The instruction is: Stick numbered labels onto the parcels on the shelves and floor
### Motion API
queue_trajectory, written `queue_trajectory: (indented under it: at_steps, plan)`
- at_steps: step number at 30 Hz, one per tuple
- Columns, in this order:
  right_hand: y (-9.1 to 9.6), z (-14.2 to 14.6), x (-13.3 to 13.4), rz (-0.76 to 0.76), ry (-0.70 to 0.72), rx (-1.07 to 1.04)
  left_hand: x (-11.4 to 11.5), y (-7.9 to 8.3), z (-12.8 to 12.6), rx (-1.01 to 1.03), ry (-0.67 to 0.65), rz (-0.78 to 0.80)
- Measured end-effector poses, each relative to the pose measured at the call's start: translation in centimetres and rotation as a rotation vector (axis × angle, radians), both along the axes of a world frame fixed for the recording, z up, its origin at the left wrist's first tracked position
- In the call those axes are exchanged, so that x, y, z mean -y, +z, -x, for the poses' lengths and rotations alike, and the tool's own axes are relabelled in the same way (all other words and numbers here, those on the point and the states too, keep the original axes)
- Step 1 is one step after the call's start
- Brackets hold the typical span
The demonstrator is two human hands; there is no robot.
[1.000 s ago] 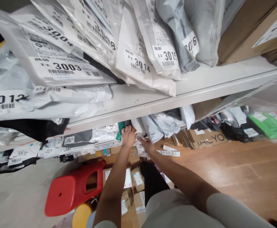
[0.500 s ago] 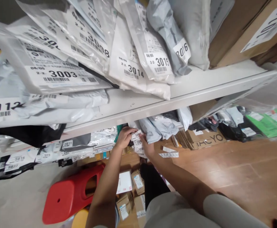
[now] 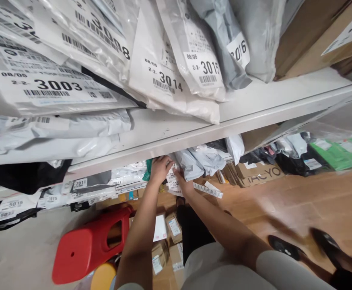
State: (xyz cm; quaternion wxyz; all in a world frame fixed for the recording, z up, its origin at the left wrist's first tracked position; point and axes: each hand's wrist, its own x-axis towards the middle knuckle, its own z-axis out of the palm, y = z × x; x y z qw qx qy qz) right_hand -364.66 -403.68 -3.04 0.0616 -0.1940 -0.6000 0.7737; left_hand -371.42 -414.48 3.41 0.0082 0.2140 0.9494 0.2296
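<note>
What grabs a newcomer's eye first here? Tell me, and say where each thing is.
White parcel bags with bold numbers such as 3003 and 3014 crowd the upper shelf across the top. Just under that shelf's edge, mid-frame, the right hand holds a strip of white labels with the left hand touching it. A red stool sits on the floor at lower left.

- Left hand (image 3: 160,169) is stretched forward on a bare, nearly straight arm, fingers curled shut, knuckles up.
- Right hand (image 3: 183,186) sits just right of the left fingertips, fingers pinched together, arm extended.
</note>
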Motion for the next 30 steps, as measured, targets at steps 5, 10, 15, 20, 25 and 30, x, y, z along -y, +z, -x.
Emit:
queue_trajectory:
  at_steps: [5, 10, 15, 20, 25, 30]
  plan:
    - [0.6, -0.4, -0.9, -0.002, 0.021, -0.06, -0.7, -0.2, 0.4, -0.064, 0.004, 0.121]
    - [0.6, -1.3, -1.3, 0.014, 0.073, -0.028, -1.0, -0.1, 0.1, -0.112, -0.004, 0.196]
    - [0.9, -3.2, -4.0, -0.234, 0.381, 0.042, -1.0, -0.7, -0.3, -0.148, 0.014, 0.206]
    - [2.5, -5.1, -6.3, -0.292, 0.615, -0.027, -0.6, -1.5, -0.2, -0.213, 0.13, 0.168]
    - [3.6, -2.2, -7.1, -0.24, 0.516, -0.13, -0.7, -1.0, -0.7, -0.19, -0.186, 0.05]
    - [4.2, 0.5, -10.3, -0.35, 0.426, -0.177, -1.4, -1.6, -2.2, -0.141, -0.254, 0.006]
